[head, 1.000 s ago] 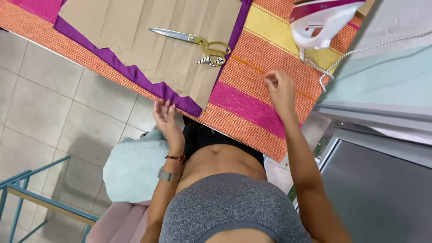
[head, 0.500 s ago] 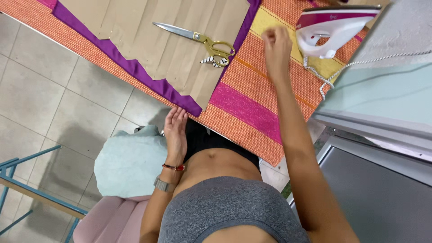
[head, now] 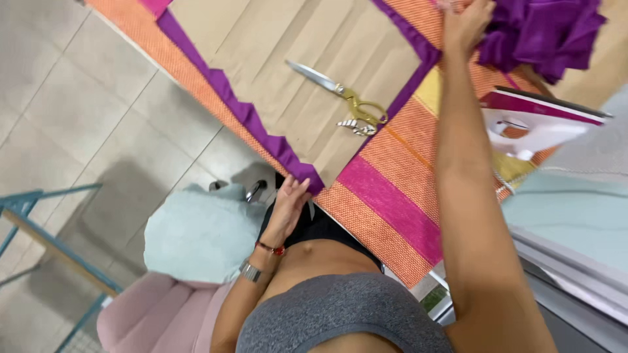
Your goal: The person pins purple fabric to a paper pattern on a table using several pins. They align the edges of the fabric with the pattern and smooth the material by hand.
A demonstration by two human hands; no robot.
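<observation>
At the near edge of the striped cloth (head: pixel 392 196), the left hand (head: pixel 288 206) lies loosely open, fingers extended, fingertips touching the end of the purple fabric strip (head: pixel 252 117) where it meets the table corner; nothing is gripped. Across the cloth at the far side, the right hand (head: pixel 466 25) is stretched out with fingers curled against the bunched purple fabric (head: pixel 543 33); whether it is closed on the fabric cannot be determined. Scissors (head: pixel 340 95) lie on the brown paper (head: pixel 275 46) between both hands. An iron (head: pixel 533 124) stands just beside the right forearm.
</observation>
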